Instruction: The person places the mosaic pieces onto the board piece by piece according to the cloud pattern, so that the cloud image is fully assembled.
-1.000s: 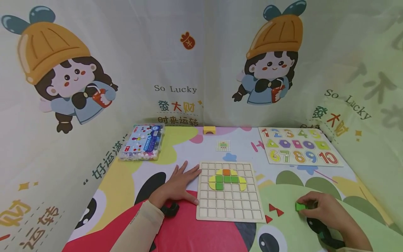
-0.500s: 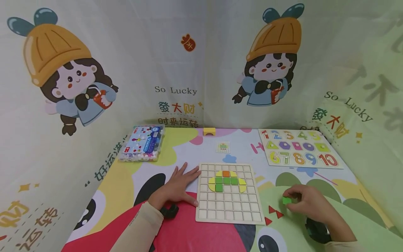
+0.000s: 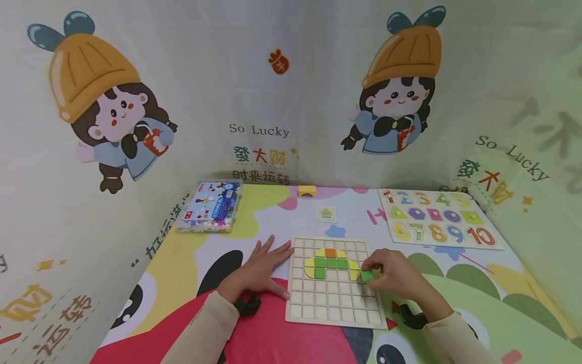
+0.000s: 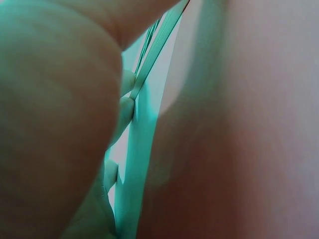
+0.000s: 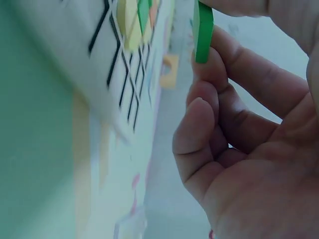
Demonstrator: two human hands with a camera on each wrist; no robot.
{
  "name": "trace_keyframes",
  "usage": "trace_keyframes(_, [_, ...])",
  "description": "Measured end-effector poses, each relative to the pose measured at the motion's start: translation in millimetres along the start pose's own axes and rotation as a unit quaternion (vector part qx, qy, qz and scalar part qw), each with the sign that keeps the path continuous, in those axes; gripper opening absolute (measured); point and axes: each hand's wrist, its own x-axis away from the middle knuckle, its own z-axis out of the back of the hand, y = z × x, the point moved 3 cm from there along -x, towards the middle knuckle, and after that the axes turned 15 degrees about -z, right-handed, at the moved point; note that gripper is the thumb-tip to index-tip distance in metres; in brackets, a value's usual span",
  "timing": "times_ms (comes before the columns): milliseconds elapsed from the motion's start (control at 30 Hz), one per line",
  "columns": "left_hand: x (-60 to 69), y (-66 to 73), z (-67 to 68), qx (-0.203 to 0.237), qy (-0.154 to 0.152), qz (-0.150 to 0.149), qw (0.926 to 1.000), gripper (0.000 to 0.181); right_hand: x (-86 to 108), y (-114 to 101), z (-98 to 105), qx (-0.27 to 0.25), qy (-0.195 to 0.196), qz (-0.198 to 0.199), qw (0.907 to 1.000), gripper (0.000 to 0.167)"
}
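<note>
My right hand (image 3: 396, 274) pinches a green square tile (image 3: 366, 276) over the right side of the wooden grid board (image 3: 313, 300). In the right wrist view, the tile (image 5: 203, 35) stands between thumb and fingertip, with the other fingers curled below. On the board lie several green tiles (image 3: 331, 263), an orange square tile (image 3: 330, 253) and several yellow curved pieces (image 3: 309, 268). My left hand (image 3: 260, 273) rests with fingers spread at the board's left edge, thumb and fingertips against it. Its palm fills much of the left wrist view, beside the board's edge (image 4: 157, 52).
Red triangle pieces (image 3: 390, 323) lie right of the board, partly behind my right wrist. A small pattern card (image 3: 326, 214) and a yellow arch block (image 3: 306, 191) sit beyond it. At back left is a bead box (image 3: 211, 207); at back right, a number puzzle (image 3: 438, 217).
My right hand has moved left with the green tile, from the table's right side to over the board. My left hand stays at the board's edge. The head view has shifted slightly.
</note>
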Motion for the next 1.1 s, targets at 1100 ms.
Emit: trace_keyframes(1100, [-1.5, -0.4, -1.9, -0.007, -0.006, 0.007, 0.9999, 0.121, -41.6, -48.3, -57.2, 0.058, -0.044, 0.039, 0.9966, 0.019])
